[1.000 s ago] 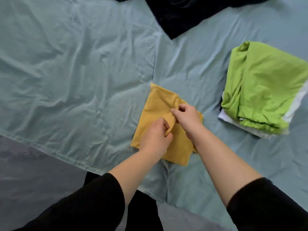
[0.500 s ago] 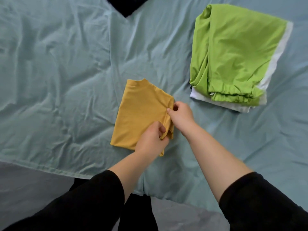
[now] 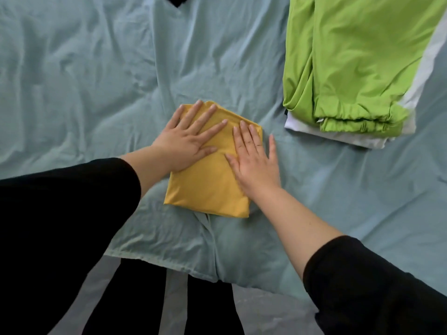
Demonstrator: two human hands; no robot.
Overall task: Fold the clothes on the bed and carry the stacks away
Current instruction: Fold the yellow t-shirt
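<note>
- Near the bed's (image 3: 84,93) front edge, the folded yellow garment (image 3: 210,189) lies flat.
- Your left hand (image 3: 186,143) and right hand (image 3: 254,163) press it, fingers spread.
- The green-topped stack (image 3: 358,68) sits toward the far right.

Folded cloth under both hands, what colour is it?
The folded cloth is plain mustard yellow, seen best in the head view.
</note>
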